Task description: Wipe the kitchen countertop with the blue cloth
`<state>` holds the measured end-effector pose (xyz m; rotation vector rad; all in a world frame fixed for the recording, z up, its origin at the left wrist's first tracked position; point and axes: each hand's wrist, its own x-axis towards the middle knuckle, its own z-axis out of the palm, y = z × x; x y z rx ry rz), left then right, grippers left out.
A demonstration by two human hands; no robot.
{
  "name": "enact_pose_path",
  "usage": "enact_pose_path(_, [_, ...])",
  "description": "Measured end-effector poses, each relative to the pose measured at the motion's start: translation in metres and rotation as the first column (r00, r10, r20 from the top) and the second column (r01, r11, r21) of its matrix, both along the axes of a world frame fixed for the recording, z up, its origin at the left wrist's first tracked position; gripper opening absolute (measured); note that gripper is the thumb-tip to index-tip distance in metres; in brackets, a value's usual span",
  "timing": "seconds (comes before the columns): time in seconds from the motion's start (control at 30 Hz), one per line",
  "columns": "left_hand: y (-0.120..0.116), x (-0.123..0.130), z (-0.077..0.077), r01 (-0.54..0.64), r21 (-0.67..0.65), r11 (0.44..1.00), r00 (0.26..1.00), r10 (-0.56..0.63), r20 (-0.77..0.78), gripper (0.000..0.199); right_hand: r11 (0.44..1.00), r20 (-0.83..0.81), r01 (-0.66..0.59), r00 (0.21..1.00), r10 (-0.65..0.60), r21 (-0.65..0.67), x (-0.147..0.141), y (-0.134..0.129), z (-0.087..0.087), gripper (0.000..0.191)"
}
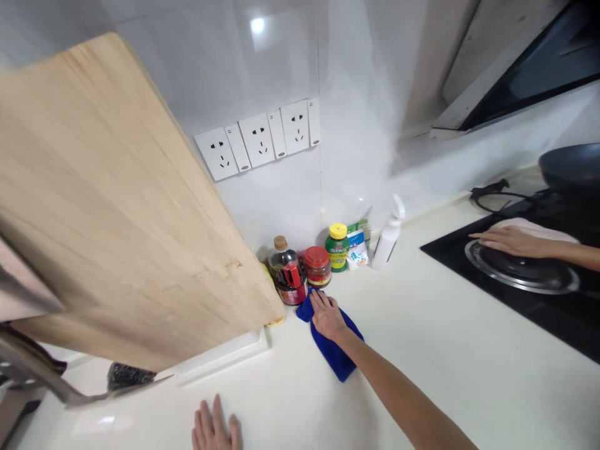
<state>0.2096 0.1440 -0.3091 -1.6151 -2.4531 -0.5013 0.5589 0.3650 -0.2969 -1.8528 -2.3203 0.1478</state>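
My right hand point(328, 317) presses a dark blue cloth point(335, 357) onto the white counter point(412, 350), its fingertips close to the row of condiments. Just beyond them are a dark sauce bottle point(290, 275) with a brown cap and a red-lidded jar point(317, 267). My left hand point(214, 428) lies at the bottom edge of the view, fingers stretched out on the counter and holding nothing. Part of that hand is cut off by the frame.
A large wooden cutting board point(131, 206) stands at left, near a knife blade point(135, 387). A yellow-capped green bottle point(338, 247), a white packet point(357, 250) and a spray bottle point(388, 237) line the wall. Another person's hand point(510, 240) rests over the black stove point(529, 319) with a pale cloth.
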Motion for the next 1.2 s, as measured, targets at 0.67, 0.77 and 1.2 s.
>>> enact_pose_path(0.67, [-0.008,-0.001,0.0,0.081,0.055,0.995,0.997,-0.081,0.004,0.059,0.807,-0.231,-0.59,0.787,0.572,-0.011,-0.059,-0.214,0.014,0.083])
enact_pose_path(0.77, [-0.008,-0.001,0.0,0.089,0.041,0.995,0.996,-0.089,0.002,0.059,0.874,-0.169,-0.485,0.862,0.479,0.001,-0.043,-0.206,0.007,0.082])
enact_pose_path(1.2, [-0.006,0.004,0.008,0.072,-0.011,0.997,0.997,-0.072,0.001,0.058,0.974,-0.056,-0.227,0.972,0.227,0.021,-0.072,-0.039,0.013,0.066])
